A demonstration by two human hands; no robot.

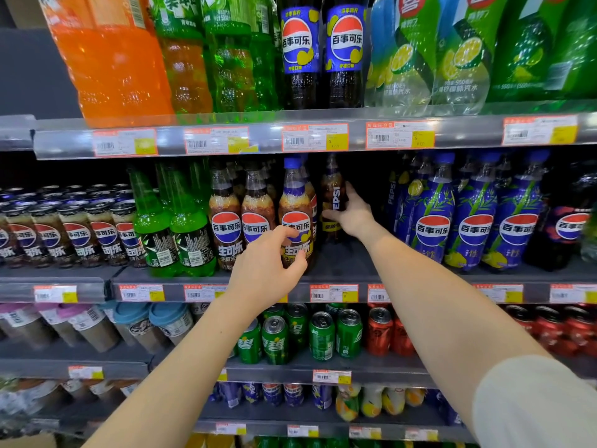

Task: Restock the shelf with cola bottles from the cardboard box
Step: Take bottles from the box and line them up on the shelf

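Cola bottle (pixel 333 197) stands well back from the shelf's (pixel 347 265) front edge, gripped by the right hand (pixel 353 216), while the left hand (pixel 268 270) curls at the front bottle (pixel 295 221), hold unclear; it should probably be set upright, label forward, straight behind that front bottle.

Bright even light, glare on the price rail (pixel 171 142), edges bowed and soft, shelf recess (pixel 366 176) perhaps shadowed.
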